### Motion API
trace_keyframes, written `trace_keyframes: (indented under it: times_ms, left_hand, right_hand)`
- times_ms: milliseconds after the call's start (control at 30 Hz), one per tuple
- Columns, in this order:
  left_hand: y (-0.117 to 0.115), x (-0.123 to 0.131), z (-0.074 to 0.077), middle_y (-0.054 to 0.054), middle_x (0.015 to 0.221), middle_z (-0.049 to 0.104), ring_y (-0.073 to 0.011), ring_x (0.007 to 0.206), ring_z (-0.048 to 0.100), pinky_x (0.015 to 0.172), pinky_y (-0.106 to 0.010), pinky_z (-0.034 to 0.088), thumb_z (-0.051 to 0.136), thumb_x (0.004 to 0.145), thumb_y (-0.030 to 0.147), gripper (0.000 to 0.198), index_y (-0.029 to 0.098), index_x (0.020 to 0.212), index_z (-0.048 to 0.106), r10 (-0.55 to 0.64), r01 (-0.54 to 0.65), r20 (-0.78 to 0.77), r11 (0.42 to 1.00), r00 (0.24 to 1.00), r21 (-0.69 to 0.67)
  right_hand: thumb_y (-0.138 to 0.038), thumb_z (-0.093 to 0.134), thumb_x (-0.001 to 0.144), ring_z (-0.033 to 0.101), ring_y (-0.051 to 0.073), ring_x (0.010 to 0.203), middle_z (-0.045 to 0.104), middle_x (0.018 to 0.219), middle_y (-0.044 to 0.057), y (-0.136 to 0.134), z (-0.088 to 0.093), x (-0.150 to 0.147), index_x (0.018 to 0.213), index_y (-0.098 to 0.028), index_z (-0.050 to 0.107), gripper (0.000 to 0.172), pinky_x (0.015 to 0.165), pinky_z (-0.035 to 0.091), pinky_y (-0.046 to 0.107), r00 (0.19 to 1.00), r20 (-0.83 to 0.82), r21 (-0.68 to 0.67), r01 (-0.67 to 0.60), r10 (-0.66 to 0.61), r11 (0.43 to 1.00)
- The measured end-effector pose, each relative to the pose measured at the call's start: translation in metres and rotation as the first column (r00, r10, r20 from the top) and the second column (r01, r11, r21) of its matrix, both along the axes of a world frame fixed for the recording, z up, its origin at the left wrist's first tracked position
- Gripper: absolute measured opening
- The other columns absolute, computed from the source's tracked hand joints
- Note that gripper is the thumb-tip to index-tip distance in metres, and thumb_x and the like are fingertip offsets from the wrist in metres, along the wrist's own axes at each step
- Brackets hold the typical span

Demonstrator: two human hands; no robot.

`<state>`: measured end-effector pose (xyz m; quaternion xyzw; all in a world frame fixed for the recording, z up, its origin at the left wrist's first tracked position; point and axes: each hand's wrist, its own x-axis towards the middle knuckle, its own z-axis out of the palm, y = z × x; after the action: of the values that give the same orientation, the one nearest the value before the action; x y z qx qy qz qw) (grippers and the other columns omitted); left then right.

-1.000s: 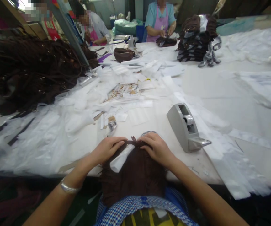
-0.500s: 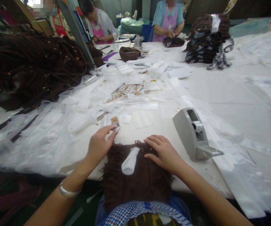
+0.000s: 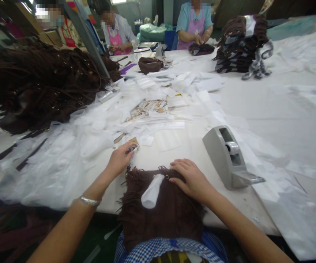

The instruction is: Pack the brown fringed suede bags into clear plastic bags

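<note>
A dark brown fringed bag lies at the table's front edge and hangs toward my checked apron. On its upper part rests a rolled white wrap, just below small metal rings. My right hand lies on the bag's upper right, fingers stretched out and holding nothing. Past the bag's upper left corner, my left hand pinches a small shiny greyish item, too small to name. A small brown card is right behind those fingertips.
A grey tape dispenser stands to the right. White sheets and tags cover the middle. Brown bags are heaped at left beside a metal post; more are stacked at back right. Co-workers work across the table.
My left hand has shifted slightly at the small brown card, which now sits more tilted. My right hand stays on the bag. The whole view has shifted a little.
</note>
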<state>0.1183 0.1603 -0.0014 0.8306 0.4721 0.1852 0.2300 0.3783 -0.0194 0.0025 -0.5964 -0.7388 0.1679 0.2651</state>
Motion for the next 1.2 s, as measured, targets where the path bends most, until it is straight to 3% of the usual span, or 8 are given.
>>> trace_keyframes:
  times_ms: [100, 167, 300, 433, 600, 800, 1067, 1200]
  left_hand:
    - [-0.024, -0.003, 0.014, -0.010, 0.131, 0.063, -0.0270, 0.120, 0.058, 0.104, -0.043, 0.045, 0.053, 0.090, 0.033, 0.035, 0.019, 0.120, 0.064, 0.089, -0.096, 0.066, 0.989, 0.994, 0.113]
    - [-0.046, -0.007, 0.026, -0.006, 0.122, 0.068, -0.0237, 0.109, 0.065, 0.097, -0.038, 0.050, 0.052, 0.092, 0.037, 0.033, 0.023, 0.118, 0.065, 0.066, -0.070, 0.118, 0.997, 0.991, 0.034]
    - [-0.084, -0.014, 0.041, -0.004, 0.122, 0.069, -0.0221, 0.112, 0.063, 0.099, -0.035, 0.048, 0.051, 0.093, 0.039, 0.032, 0.028, 0.121, 0.064, -0.230, 0.237, 0.065, 0.957, 0.971, -0.168]
    - [-0.097, -0.009, 0.041, -0.006, 0.111, 0.071, -0.0264, 0.103, 0.063, 0.094, -0.040, 0.047, 0.065, 0.085, 0.040, 0.040, 0.028, 0.123, 0.063, -0.392, 0.391, -0.110, 0.920, 0.914, -0.028]
    - [-0.097, 0.004, 0.040, -0.005, 0.093, 0.068, -0.0198, 0.090, 0.061, 0.081, -0.031, 0.048, 0.056, 0.093, 0.031, 0.019, 0.027, 0.103, 0.071, -0.548, 0.552, -0.103, 0.834, 0.830, 0.011]
    - [-0.087, 0.008, 0.034, -0.004, 0.105, 0.072, -0.0212, 0.094, 0.066, 0.084, -0.032, 0.048, 0.050, 0.095, 0.034, 0.025, 0.027, 0.110, 0.068, -0.515, 0.509, -0.105, 0.857, 0.851, -0.083]
    - [-0.050, 0.012, 0.040, 0.001, 0.101, 0.075, -0.0212, 0.089, 0.069, 0.078, -0.029, 0.049, 0.051, 0.091, 0.044, 0.028, 0.033, 0.111, 0.068, -0.379, 0.365, -0.039, 0.909, 0.924, -0.201]
    - [-0.026, 0.020, 0.023, 0.001, 0.106, 0.075, -0.0233, 0.094, 0.068, 0.084, -0.031, 0.049, 0.055, 0.088, 0.042, 0.031, 0.032, 0.113, 0.068, -0.324, 0.309, -0.041, 0.927, 0.945, -0.212]
  right_hand:
    - [-0.026, 0.067, 0.086, 0.048, 0.029, 0.126, 0.058, 0.133, 0.012, -0.002, 0.001, -0.004, 0.095, -0.020, 0.065, 0.012, 0.106, 0.039, 0.051, 0.997, -0.046, 0.044, 0.058, -0.056, 0.997]
    - [-0.024, 0.067, 0.086, 0.048, 0.028, 0.126, 0.058, 0.131, 0.011, -0.004, 0.002, -0.007, 0.096, -0.020, 0.065, 0.011, 0.105, 0.040, 0.050, 0.995, -0.077, 0.072, 0.075, -0.070, 0.995]
    - [-0.022, 0.062, 0.090, 0.060, 0.024, 0.106, 0.069, 0.112, 0.008, -0.012, 0.006, -0.011, 0.104, -0.021, 0.064, 0.015, 0.097, 0.045, 0.046, 0.995, -0.090, 0.101, -0.022, 0.032, 0.995]
    - [-0.021, 0.057, 0.092, 0.061, 0.023, 0.108, 0.068, 0.118, 0.008, -0.019, 0.014, -0.010, 0.107, -0.022, 0.063, 0.016, 0.099, 0.045, 0.046, 0.990, -0.012, 0.177, -0.137, 0.141, 0.975]
    - [-0.044, 0.070, 0.083, 0.042, 0.030, 0.135, 0.052, 0.143, 0.012, -0.009, 0.030, -0.006, 0.100, -0.020, 0.063, 0.030, 0.113, 0.028, 0.054, 0.978, 0.089, 0.091, -0.197, 0.189, 0.976]
    - [-0.047, 0.074, 0.078, 0.067, 0.025, 0.083, 0.073, 0.091, 0.007, 0.032, 0.038, -0.006, 0.115, -0.022, 0.062, 0.046, 0.073, 0.048, 0.033, 0.907, 0.106, -0.302, -0.362, 0.408, 0.882]
    - [-0.033, 0.072, 0.082, 0.063, 0.015, 0.080, 0.070, 0.094, -0.001, 0.083, 0.049, 0.005, 0.111, -0.019, 0.063, 0.033, 0.070, 0.047, 0.022, 0.787, -0.365, -0.450, -0.617, 0.497, 0.646]
    - [-0.030, 0.069, 0.084, 0.064, 0.016, 0.091, 0.070, 0.102, 0.001, 0.110, 0.026, 0.009, 0.113, -0.017, 0.062, 0.032, 0.081, 0.049, 0.024, 0.786, -0.412, -0.464, -0.616, 0.461, 0.636]
